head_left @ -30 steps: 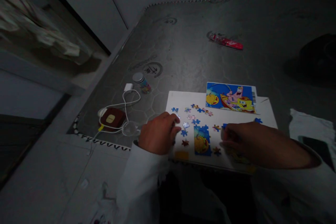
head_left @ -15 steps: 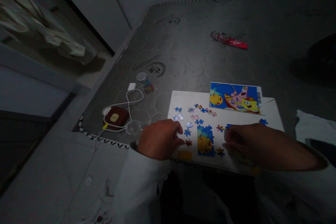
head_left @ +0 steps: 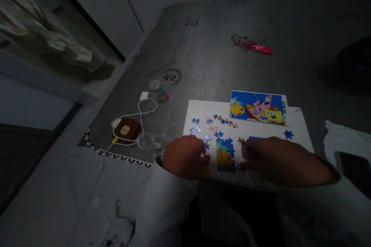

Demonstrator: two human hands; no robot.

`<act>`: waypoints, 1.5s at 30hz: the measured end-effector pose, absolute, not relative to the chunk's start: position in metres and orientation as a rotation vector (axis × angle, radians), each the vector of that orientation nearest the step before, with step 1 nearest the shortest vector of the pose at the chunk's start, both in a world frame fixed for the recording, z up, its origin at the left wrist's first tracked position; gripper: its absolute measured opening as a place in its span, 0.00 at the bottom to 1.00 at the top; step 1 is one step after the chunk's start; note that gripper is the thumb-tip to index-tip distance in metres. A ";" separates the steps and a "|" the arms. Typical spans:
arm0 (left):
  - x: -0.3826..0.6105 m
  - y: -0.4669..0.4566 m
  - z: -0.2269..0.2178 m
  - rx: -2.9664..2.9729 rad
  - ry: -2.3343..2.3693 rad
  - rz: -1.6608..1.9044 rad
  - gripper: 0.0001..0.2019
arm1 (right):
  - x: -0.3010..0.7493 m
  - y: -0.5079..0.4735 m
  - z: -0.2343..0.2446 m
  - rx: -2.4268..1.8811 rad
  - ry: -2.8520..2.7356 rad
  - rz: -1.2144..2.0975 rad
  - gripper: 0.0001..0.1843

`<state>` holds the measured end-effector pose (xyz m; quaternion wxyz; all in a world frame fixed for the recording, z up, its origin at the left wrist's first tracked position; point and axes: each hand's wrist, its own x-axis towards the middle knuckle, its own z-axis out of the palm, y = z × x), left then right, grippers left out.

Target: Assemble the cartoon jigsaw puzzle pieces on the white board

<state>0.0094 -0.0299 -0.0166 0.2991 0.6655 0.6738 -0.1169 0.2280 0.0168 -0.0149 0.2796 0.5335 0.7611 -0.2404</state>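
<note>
My left hand (head_left: pixel 184 157) is at the left of a white board (head_left: pixel 199 106), its thumb and fingertip closed on a small reddish-brown puzzle piece (head_left: pixel 207 156). Right of it lies a joined section of jigsaw (head_left: pixel 225 156) showing a yellow burger on blue. My right hand (head_left: pixel 275 160) hovers over the board just right of that section, thumb and finger apart. Its fingertips are near a loose piece (head_left: pixel 241 140) and partly cover another below. A blue joined part (head_left: pixel 255 137) is mostly hidden under the right hand. Several loose pieces (head_left: pixel 219 134) lie farther up the board.
A cartoon picture card (head_left: pixel 257 107) rests on the board's far edge. Left of the board are a lidded jar (head_left: pixel 159 90), a brown box (head_left: pixel 127 130) with a white cable (head_left: pixel 141 114), and a clear bottle (head_left: pixel 150 141). A red packet (head_left: pixel 255 45) lies farther back; a phone (head_left: pixel 355 171) is at right.
My left hand has moved right and taken hold of the reddish-brown piece. My right hand has shifted left, its fingertips closer to the joined burger section.
</note>
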 end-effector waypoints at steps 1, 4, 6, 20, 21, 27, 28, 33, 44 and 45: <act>0.010 -0.030 -0.017 1.767 1.791 -0.308 0.10 | 0.224 0.016 -0.013 1.420 2.027 -0.632 0.08; 0.010 -0.031 -0.016 1.769 1.791 -0.316 0.10 | 0.210 0.013 -0.006 1.408 1.969 -0.596 0.10; 0.010 -0.032 -0.014 1.782 1.788 -0.324 0.10 | 0.202 0.010 -0.002 1.419 1.916 -0.555 0.12; 0.011 -0.032 -0.011 1.777 1.767 -0.324 0.09 | 0.184 0.007 0.007 1.421 1.870 -0.536 0.16; 0.011 -0.032 -0.010 1.779 1.762 -0.325 0.09 | 0.185 0.008 0.006 1.425 1.876 -0.539 0.16; 0.010 -0.033 -0.011 1.798 1.779 -0.319 0.11 | 0.194 0.011 0.000 1.459 1.914 -0.547 0.14; 0.010 -0.033 -0.011 1.799 1.772 -0.318 0.11 | 0.193 0.011 0.000 1.454 1.902 -0.545 0.15; 0.011 -0.032 -0.012 1.814 1.772 -0.328 0.11 | 0.189 0.011 0.003 1.417 1.875 -0.532 0.15; 0.010 -0.034 -0.014 1.832 1.756 -0.310 0.10 | 0.199 0.011 -0.009 1.345 2.083 -0.653 0.11; 0.011 -0.034 -0.014 1.832 1.761 -0.309 0.10 | 0.200 0.011 -0.011 1.350 2.092 -0.660 0.10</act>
